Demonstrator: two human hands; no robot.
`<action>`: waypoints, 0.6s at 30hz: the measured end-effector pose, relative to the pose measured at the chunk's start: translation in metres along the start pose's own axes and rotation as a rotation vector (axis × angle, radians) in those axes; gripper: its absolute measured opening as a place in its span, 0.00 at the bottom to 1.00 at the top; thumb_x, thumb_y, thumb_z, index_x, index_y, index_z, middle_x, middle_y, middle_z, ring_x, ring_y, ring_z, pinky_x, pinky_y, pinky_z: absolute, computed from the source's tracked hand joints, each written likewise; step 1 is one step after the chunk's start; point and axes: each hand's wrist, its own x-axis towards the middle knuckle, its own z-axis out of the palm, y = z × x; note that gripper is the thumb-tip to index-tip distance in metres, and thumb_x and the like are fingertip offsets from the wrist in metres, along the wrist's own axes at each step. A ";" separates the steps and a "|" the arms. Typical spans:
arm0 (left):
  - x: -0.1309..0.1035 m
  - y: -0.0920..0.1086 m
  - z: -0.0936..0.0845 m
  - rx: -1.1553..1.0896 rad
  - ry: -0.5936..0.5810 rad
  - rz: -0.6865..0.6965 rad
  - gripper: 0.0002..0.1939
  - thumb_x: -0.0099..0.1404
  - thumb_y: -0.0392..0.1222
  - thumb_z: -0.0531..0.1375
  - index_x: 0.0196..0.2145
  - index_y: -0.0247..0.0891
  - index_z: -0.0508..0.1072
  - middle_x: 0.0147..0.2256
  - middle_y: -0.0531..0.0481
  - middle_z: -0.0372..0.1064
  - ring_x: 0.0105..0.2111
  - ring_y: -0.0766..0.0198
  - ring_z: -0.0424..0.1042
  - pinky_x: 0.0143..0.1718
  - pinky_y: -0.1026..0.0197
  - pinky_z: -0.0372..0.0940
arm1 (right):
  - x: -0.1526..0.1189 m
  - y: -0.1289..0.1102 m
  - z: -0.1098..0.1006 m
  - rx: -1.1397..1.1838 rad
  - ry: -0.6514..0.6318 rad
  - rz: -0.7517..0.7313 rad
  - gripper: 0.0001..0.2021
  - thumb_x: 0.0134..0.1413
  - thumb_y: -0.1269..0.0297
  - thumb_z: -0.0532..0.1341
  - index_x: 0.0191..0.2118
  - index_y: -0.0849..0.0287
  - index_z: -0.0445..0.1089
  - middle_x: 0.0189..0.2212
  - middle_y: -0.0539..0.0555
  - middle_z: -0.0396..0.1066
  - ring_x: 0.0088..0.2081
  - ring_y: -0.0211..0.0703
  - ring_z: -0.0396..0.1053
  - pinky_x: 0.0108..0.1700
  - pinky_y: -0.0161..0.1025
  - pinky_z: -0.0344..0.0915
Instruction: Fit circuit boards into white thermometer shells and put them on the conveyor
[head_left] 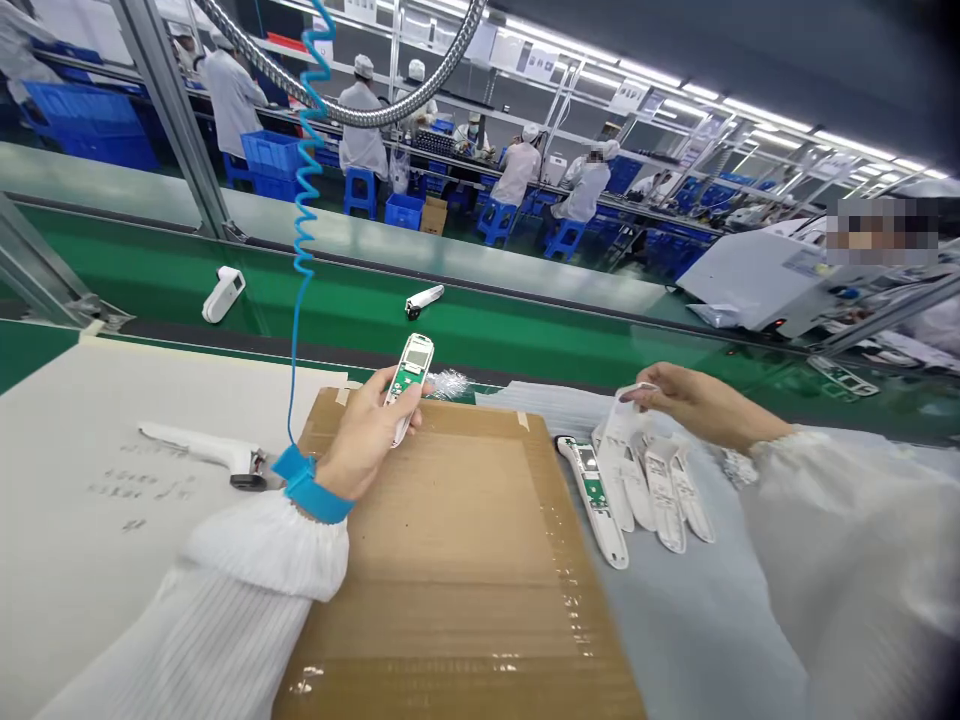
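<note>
- Left hand point(358, 432), left of centre: grip closed around device point(411, 372).
- Right hand point(686, 400), right of centre: grip pinching white shell point(616, 428).
- Beneath: other shells point(663, 500).
- Lower centre: cardboard point(450, 520).

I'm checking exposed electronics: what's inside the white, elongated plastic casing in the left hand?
The casing holds a green circuit board and a grey rectangular screen. The left hand covers part of the lower section; anything beneath the board is hidden.

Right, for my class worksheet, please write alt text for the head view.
A person's left hand holds a white device with an exposed green circuit board above taped cardboard, while the right hand pinches a white shell beside similar shells. People in white work behind.
</note>
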 end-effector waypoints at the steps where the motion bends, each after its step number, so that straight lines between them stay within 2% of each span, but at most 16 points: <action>1: 0.000 -0.002 0.001 0.017 -0.008 0.009 0.21 0.63 0.47 0.65 0.50 0.35 0.69 0.46 0.45 0.72 0.27 0.72 0.64 0.27 0.66 0.59 | 0.000 -0.012 -0.001 0.074 -0.055 0.036 0.22 0.48 0.38 0.65 0.33 0.54 0.70 0.27 0.55 0.77 0.28 0.50 0.74 0.30 0.46 0.69; 3: -0.001 -0.006 0.003 0.070 -0.014 0.023 0.23 0.63 0.49 0.66 0.51 0.36 0.68 0.41 0.48 0.72 0.27 0.71 0.64 0.28 0.65 0.59 | -0.001 -0.043 0.004 0.193 -0.114 0.085 0.23 0.49 0.39 0.65 0.40 0.54 0.69 0.28 0.54 0.76 0.27 0.48 0.73 0.29 0.45 0.70; 6: -0.002 -0.011 0.005 0.196 0.003 0.031 0.26 0.61 0.53 0.67 0.52 0.38 0.69 0.34 0.51 0.69 0.27 0.70 0.64 0.29 0.65 0.59 | 0.000 -0.102 0.024 0.301 -0.077 0.025 0.25 0.50 0.43 0.66 0.48 0.55 0.69 0.30 0.52 0.74 0.25 0.43 0.70 0.29 0.43 0.70; 9: -0.004 -0.013 0.005 0.280 0.000 0.074 0.28 0.61 0.55 0.68 0.54 0.38 0.69 0.38 0.48 0.72 0.30 0.68 0.66 0.32 0.64 0.61 | 0.002 -0.157 0.046 0.417 -0.030 -0.019 0.20 0.55 0.47 0.64 0.46 0.56 0.72 0.30 0.51 0.71 0.25 0.39 0.67 0.31 0.43 0.71; 11: -0.004 -0.012 0.004 0.309 0.009 0.099 0.29 0.62 0.57 0.67 0.54 0.39 0.69 0.42 0.46 0.73 0.33 0.66 0.68 0.35 0.63 0.62 | 0.001 -0.183 0.061 0.561 -0.015 0.018 0.15 0.57 0.51 0.63 0.41 0.57 0.72 0.28 0.51 0.69 0.25 0.38 0.66 0.32 0.43 0.72; 14: -0.001 -0.010 0.002 0.359 0.081 0.109 0.28 0.63 0.58 0.65 0.53 0.39 0.69 0.44 0.46 0.73 0.37 0.63 0.70 0.38 0.61 0.63 | -0.005 -0.204 0.087 0.816 -0.071 0.111 0.12 0.57 0.56 0.65 0.43 0.57 0.70 0.24 0.48 0.66 0.25 0.38 0.66 0.34 0.43 0.73; 18: 0.006 -0.016 -0.003 0.536 0.242 0.095 0.21 0.60 0.48 0.69 0.47 0.36 0.71 0.41 0.46 0.74 0.39 0.60 0.71 0.40 0.60 0.63 | -0.021 -0.201 0.126 1.159 -0.230 0.186 0.20 0.55 0.53 0.68 0.50 0.55 0.68 0.26 0.46 0.65 0.29 0.38 0.68 0.39 0.41 0.75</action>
